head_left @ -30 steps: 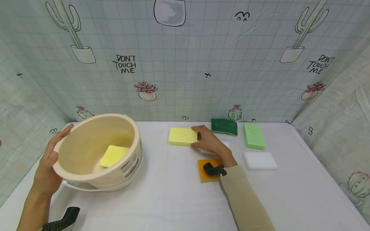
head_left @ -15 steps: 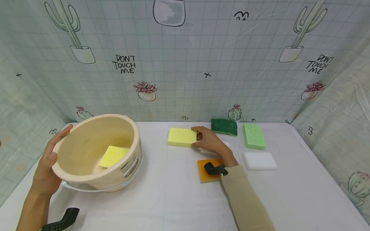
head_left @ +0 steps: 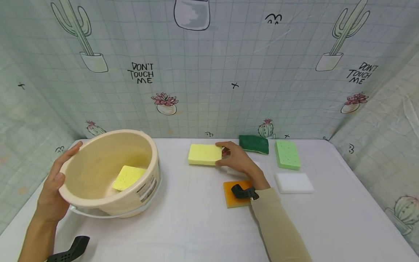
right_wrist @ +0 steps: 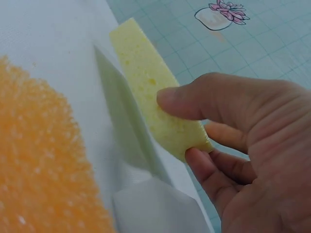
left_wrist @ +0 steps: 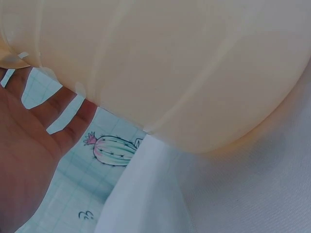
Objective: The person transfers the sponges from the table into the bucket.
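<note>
We see the left hand (head_left: 55, 191) gripping the bucket (head_left: 88, 174) by its left rim, mouth tipped our way, probably to keep it steady. Right of the bucket, our right-hand grip pinches a yellow sponge (head_left: 203, 154) by its end, thumb opposing fingers, perhaps because that end is nearest. Inside the bucket lies a second sponge (head_left: 128, 177); farther right of it, an orange pad (head_left: 230, 198) and white block (head_left: 294, 183) lie flat, apparently spaced for easy grasping.
</note>
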`<action>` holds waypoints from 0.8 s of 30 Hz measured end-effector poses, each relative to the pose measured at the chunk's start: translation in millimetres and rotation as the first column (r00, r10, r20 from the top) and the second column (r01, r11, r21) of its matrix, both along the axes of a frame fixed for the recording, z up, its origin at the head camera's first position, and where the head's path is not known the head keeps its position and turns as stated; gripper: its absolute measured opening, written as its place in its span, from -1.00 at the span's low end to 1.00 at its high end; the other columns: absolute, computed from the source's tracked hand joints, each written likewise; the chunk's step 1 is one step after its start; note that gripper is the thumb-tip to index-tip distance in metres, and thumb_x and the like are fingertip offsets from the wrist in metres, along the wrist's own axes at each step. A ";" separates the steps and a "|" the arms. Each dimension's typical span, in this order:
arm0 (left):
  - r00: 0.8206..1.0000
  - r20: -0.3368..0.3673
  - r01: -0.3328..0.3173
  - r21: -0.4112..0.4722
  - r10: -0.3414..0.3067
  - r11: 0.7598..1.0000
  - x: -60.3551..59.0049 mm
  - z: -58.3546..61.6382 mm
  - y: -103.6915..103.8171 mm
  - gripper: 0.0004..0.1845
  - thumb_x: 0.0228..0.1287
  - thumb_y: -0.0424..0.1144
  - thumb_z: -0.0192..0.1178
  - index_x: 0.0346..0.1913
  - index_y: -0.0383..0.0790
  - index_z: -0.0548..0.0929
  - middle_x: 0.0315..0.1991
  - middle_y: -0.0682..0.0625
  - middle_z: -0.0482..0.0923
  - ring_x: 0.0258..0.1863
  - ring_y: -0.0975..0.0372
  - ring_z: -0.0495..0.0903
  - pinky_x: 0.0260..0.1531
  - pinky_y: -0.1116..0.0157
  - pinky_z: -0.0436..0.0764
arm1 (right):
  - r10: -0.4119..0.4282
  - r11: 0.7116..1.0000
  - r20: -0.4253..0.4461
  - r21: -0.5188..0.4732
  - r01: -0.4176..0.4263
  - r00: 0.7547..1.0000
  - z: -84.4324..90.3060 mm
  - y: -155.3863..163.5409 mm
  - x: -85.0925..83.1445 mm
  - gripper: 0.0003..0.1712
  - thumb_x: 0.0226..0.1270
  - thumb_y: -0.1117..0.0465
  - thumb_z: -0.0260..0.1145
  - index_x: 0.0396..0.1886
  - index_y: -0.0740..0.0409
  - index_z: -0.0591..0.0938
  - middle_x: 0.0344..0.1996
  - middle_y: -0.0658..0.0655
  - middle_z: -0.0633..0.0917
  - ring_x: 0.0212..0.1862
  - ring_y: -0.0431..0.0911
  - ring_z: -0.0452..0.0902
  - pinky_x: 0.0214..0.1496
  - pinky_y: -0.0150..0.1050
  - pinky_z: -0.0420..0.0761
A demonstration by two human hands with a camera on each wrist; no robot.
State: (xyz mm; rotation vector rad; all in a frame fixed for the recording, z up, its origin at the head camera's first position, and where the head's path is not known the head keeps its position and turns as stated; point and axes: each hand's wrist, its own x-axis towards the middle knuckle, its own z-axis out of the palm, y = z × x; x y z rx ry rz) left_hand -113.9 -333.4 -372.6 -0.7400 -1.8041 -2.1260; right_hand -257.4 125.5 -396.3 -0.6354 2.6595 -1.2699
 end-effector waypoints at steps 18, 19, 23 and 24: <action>1.000 -0.012 0.017 0.018 -0.017 1.000 1.0 -0.6 -0.8 -0.37 0.35 -0.26 -0.36 0.48 -0.31 -0.03 0.48 -0.13 -0.14 0.32 0.17 0.14 0.10 0.41 0.36 | 0.006 0.995 -0.090 -0.096 -0.015 0.996 27.0 -6.0 8.9 -0.29 0.05 0.21 0.51 0.26 0.12 0.50 0.00 0.13 0.54 -0.07 -0.01 0.46 0.14 -0.14 0.47; 1.000 -0.014 0.019 0.021 -0.019 1.000 1.0 -0.6 -0.8 -0.37 0.35 -0.26 -0.36 0.48 -0.32 -0.03 0.48 -0.13 -0.14 0.32 0.17 0.14 0.10 0.41 0.37 | 0.010 0.995 -0.100 -0.099 -0.020 0.995 29.0 -6.8 9.4 -0.29 0.05 0.21 0.51 0.25 0.13 0.50 0.00 0.13 0.54 -0.08 0.00 0.46 0.14 -0.14 0.47; 1.000 -0.005 0.014 0.018 -0.014 1.000 -0.3 -0.4 -0.6 -0.37 0.36 -0.27 -0.35 0.48 -0.32 -0.03 0.46 -0.16 -0.09 0.28 0.16 0.21 0.05 0.42 0.43 | 0.011 0.992 -0.126 -0.126 -0.027 0.992 38.0 -8.6 12.0 -0.29 0.04 0.22 0.52 0.24 0.15 0.51 -0.01 0.13 0.54 -0.08 0.02 0.46 0.14 -0.09 0.48; 1.000 -0.004 0.014 0.015 -0.014 1.000 -0.6 -0.6 -0.3 -0.37 0.36 -0.27 -0.35 0.49 -0.32 -0.04 0.46 -0.16 -0.09 0.27 0.16 0.22 0.04 0.42 0.45 | 0.012 0.991 -0.132 -0.133 -0.030 0.991 40.4 -8.9 12.8 -0.30 0.04 0.23 0.52 0.24 0.16 0.52 -0.02 0.13 0.54 -0.09 0.03 0.46 0.14 -0.08 0.48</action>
